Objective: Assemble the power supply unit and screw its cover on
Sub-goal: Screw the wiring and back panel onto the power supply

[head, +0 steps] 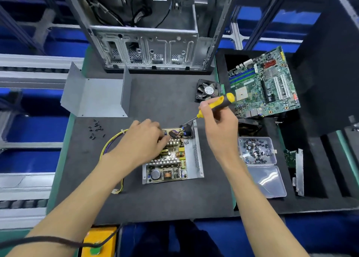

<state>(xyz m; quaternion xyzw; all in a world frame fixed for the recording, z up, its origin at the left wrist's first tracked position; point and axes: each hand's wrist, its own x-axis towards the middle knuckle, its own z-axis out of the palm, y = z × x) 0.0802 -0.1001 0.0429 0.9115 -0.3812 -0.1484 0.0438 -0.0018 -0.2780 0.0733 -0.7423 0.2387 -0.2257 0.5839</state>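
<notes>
The open power supply unit lies on the dark mat, its circuit board exposed inside the metal base. My left hand rests on the board's far left part, fingers curled down onto it; whether they pinch anything is hidden. My right hand grips a yellow and black screwdriver, whose tip points down-left at the unit's far corner. The grey folded cover lies apart on the mat, behind and to the left. Yellow and purple wires trail from the unit's left side.
Loose black screws lie on the mat at left. A clear plastic screw box with its lid open sits at right. A fan, a motherboard and a computer case stand farther back.
</notes>
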